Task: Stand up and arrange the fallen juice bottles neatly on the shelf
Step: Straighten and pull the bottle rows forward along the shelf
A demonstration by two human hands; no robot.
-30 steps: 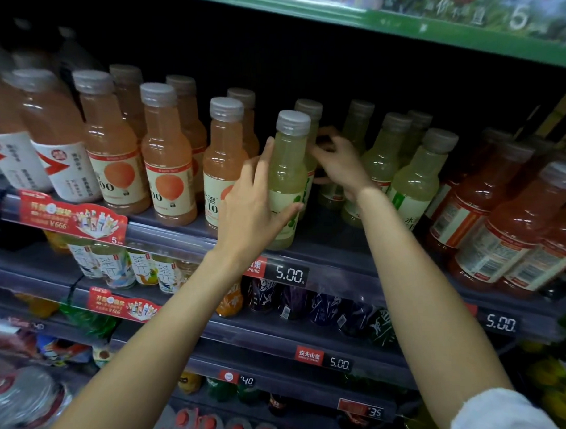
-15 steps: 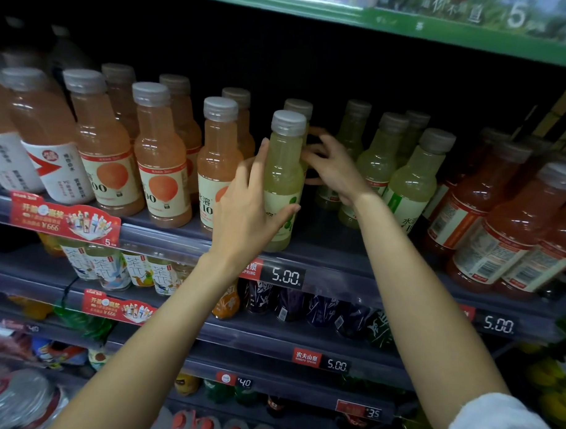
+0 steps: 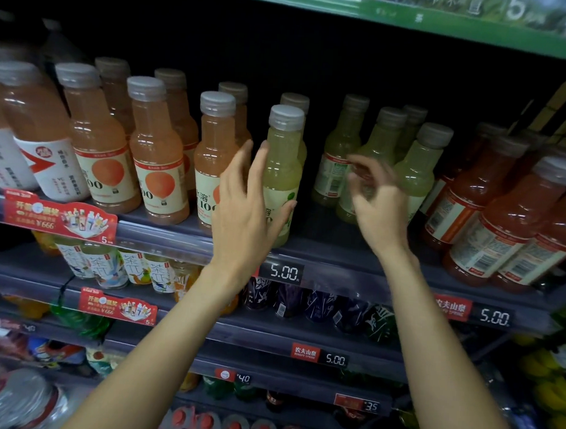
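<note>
A yellow-green juice bottle (image 3: 285,160) with a grey cap stands upright at the front of the shelf (image 3: 343,277). My left hand (image 3: 243,213) holds it, thumb across its label and straight fingers along its left side. A second yellow-green bottle (image 3: 295,100) stands right behind it, mostly hidden. My right hand (image 3: 378,201) hovers to the right with loosely curled fingers and holds nothing, in front of more upright yellow-green bottles (image 3: 418,167). The shelf floor between the two hands is bare.
Rows of upright orange juice bottles (image 3: 155,158) fill the shelf to the left, and red juice bottles (image 3: 499,222) crowd the right. A green shelf board (image 3: 442,24) hangs overhead. Lower shelves carry tea and dark drink bottles behind price strips (image 3: 284,272).
My right hand has come forward and right, off the bottle at the back. My left hand's fingers have straightened along the front bottle. The view has shifted slightly.
</note>
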